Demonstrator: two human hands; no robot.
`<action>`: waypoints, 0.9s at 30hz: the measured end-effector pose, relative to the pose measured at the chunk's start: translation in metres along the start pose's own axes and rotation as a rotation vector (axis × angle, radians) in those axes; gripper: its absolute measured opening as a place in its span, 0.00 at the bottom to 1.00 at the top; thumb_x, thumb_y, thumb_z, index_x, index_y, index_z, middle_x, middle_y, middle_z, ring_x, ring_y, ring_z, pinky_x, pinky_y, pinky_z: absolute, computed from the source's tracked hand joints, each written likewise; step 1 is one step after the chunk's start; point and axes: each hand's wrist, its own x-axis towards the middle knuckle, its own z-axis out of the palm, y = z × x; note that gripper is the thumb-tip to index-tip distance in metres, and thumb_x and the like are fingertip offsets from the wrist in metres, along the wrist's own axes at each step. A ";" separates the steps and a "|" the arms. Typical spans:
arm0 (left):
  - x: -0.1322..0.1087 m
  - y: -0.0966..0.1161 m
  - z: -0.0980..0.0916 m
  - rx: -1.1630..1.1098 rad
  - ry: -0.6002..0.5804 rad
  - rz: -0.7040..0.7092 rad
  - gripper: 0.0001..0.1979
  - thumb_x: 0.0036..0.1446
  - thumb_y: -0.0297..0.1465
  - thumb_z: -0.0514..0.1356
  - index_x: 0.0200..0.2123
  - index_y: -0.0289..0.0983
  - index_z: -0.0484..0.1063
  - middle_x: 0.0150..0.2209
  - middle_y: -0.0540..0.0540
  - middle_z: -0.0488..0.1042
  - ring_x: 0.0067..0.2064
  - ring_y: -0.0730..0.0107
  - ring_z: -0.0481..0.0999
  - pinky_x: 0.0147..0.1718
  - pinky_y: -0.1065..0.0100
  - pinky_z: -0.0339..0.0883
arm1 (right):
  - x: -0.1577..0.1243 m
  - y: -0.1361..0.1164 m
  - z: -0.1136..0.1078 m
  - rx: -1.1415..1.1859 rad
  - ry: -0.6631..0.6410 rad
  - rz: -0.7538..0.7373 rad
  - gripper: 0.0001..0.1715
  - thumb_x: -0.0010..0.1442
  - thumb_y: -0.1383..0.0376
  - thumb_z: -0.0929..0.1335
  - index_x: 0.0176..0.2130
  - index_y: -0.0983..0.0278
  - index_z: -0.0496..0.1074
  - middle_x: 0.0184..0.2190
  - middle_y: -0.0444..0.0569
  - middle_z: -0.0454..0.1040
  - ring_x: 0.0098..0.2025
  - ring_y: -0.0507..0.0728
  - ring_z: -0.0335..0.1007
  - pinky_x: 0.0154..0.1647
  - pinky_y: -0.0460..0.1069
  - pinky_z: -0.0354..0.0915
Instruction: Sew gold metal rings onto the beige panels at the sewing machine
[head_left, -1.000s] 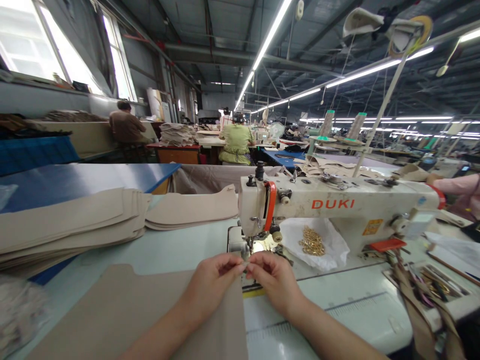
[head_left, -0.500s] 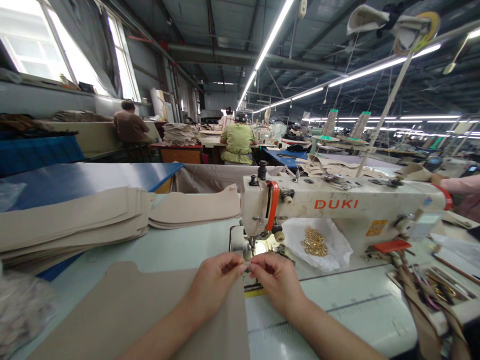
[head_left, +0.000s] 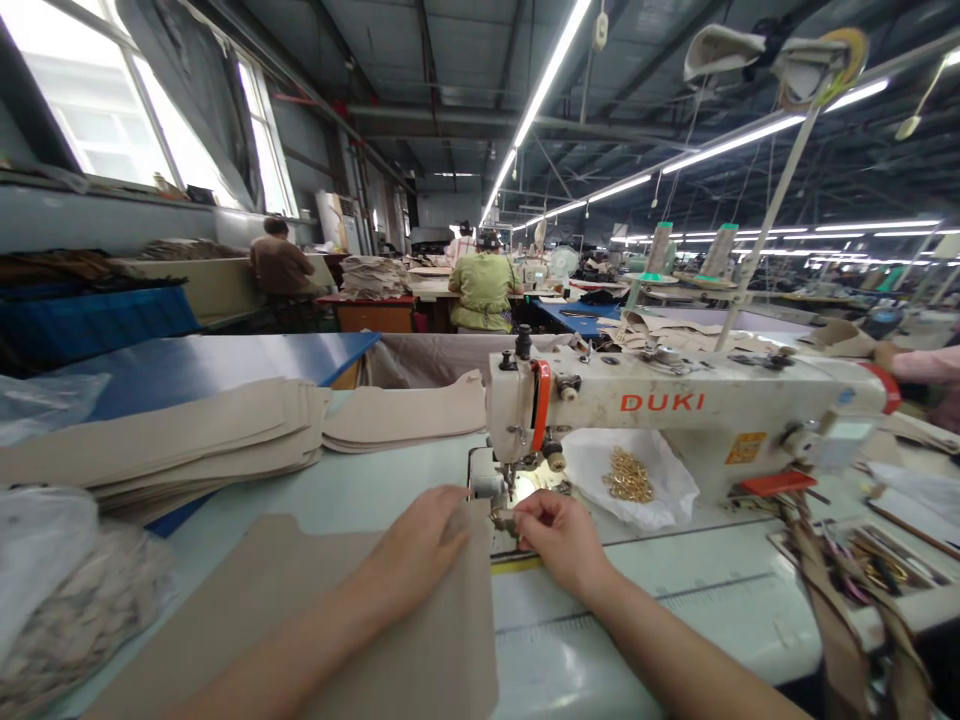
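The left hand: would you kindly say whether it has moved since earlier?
Yes, the left hand has moved leftward relative to the sewing machine.

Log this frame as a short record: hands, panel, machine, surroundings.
left hand: resting on beige panel, near its upper right corner
right hand: fingertips pinched at a small piece, too small to identify, by the needle area
panel: flat on table, left of and in front of the machine head
machine: white sewing machine, marked DUKI
beside machine: gold-coloured metal pieces on white sheet
left side: stacked beige pieces, plastic bag
background: seated person in green top
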 end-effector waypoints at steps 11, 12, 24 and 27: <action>-0.013 -0.013 0.028 0.187 0.120 0.198 0.16 0.58 0.32 0.49 0.48 0.36 0.66 0.47 0.39 0.71 0.51 0.57 0.69 0.52 0.53 0.63 | 0.014 -0.011 0.009 -0.024 -0.156 0.229 0.08 0.44 0.71 0.68 0.17 0.65 0.67 0.10 0.39 0.67 0.12 0.47 0.63 0.14 0.40 0.58; -0.012 -0.012 0.028 0.183 0.120 0.197 0.15 0.58 0.32 0.49 0.47 0.36 0.66 0.47 0.40 0.71 0.51 0.57 0.69 0.51 0.53 0.63 | 0.016 -0.012 0.012 -0.033 -0.168 0.238 0.10 0.44 0.72 0.68 0.16 0.65 0.66 0.10 0.39 0.67 0.12 0.47 0.63 0.13 0.40 0.58; -0.006 -0.005 0.018 0.095 0.146 0.306 0.09 0.55 0.27 0.51 0.32 0.38 0.70 0.34 0.44 0.74 0.40 0.62 0.71 0.42 0.60 0.68 | 0.035 -0.014 0.029 -0.114 -0.252 0.203 0.09 0.42 0.71 0.70 0.15 0.64 0.67 0.09 0.41 0.68 0.12 0.49 0.64 0.11 0.40 0.58; -0.001 -0.004 0.017 0.120 0.113 0.352 0.11 0.57 0.27 0.50 0.26 0.38 0.70 0.28 0.45 0.73 0.36 0.63 0.70 0.37 0.63 0.68 | 0.037 -0.011 0.029 -0.111 -0.218 0.148 0.10 0.42 0.72 0.69 0.15 0.64 0.66 0.09 0.41 0.68 0.11 0.49 0.63 0.10 0.41 0.58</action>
